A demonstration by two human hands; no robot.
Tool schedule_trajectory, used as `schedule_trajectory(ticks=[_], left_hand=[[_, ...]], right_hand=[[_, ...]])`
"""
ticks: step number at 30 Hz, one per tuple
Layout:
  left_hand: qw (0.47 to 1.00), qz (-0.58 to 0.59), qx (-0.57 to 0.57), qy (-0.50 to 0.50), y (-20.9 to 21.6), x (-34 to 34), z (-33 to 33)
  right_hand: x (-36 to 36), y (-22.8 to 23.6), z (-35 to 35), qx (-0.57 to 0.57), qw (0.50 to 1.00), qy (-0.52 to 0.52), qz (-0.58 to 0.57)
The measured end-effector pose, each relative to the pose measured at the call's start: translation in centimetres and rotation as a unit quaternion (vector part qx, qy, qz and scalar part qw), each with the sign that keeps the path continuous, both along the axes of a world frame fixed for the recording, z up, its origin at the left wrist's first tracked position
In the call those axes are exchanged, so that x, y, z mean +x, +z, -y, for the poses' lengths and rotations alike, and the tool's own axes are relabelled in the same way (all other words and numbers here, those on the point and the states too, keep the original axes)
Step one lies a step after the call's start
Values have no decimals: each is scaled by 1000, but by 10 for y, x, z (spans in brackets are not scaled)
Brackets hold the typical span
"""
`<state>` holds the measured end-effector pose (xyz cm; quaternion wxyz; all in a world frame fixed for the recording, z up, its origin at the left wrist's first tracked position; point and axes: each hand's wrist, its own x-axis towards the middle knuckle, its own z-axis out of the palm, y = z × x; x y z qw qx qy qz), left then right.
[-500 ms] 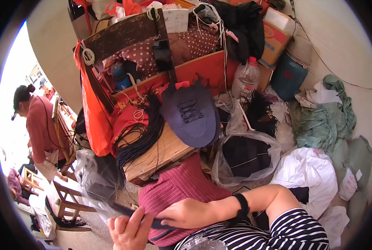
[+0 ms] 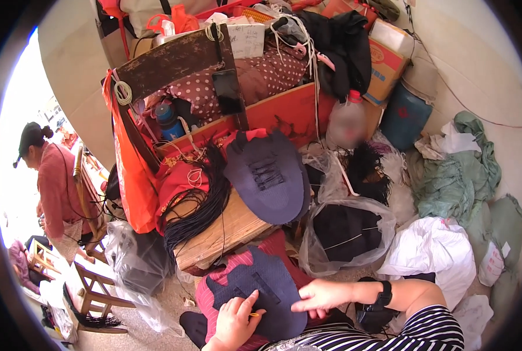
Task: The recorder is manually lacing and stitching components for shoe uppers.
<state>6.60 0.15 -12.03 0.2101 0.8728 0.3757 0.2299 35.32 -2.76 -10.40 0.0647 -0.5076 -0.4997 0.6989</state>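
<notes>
Big clutter pile fills the view. Red crate [image 2: 284,111] at top centre, stuffed with polka-dot cloth [image 2: 261,76] and a blue bottle [image 2: 166,117]; a dark wood board [image 2: 173,61] leans across its top. Orange bag [image 2: 129,169] hangs off the crate's left side.

Right side: green cloth heap [image 2: 465,169], white bag [image 2: 436,251] below it, clear bag [image 2: 346,234] with dark stuff inside between them and the centre. Blurred plastic jug [image 2: 347,123] with red cap sits just right of the crate.

Centre: stack of navy shoe uppers [image 2: 267,178] rests on a wood slab [image 2: 226,231], black cord bundle [image 2: 199,210] draped just left of it.

Another person in a pink top [image 2: 56,193] stands at far left, well apart.

Bottom centre: one navy upper [image 2: 261,289] lies flat on a maroon piece [image 2: 214,292] in the lap. Left hand [image 2: 234,319] rests on the upper's lower left edge, fingers curled, pinching a small yellow-tipped tool [image 2: 253,315]. Right hand [image 2: 319,295] lies flat, fingers extended, fingertips pressing the upper's right edge; gripping nothing. Black watch [image 2: 382,295] on the right wrist, striped sleeve [image 2: 389,333] below.
</notes>
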Motion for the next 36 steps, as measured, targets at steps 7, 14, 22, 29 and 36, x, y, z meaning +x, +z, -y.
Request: schedule_trajectory(ticks=[7, 14, 22, 29, 36], left_hand=[[992, 79, -17, 92, 11, -5, -37], [968, 106, 14, 226, 6, -5, -97], [969, 13, 51, 240, -1, 7, -115], [971, -25, 91, 219, -16, 1, -126], [974, -1, 82, 213, 3, 12, -130]], right_hand=[[-33, 12, -37, 664, 738, 13, 117], [-70, -46, -45, 646, 747, 141, 72], [-68, -48, -46, 638, 755, 132, 67], [-70, -49, -52, 634, 759, 134, 57], [-70, -51, -57, 630, 765, 124, 49]])
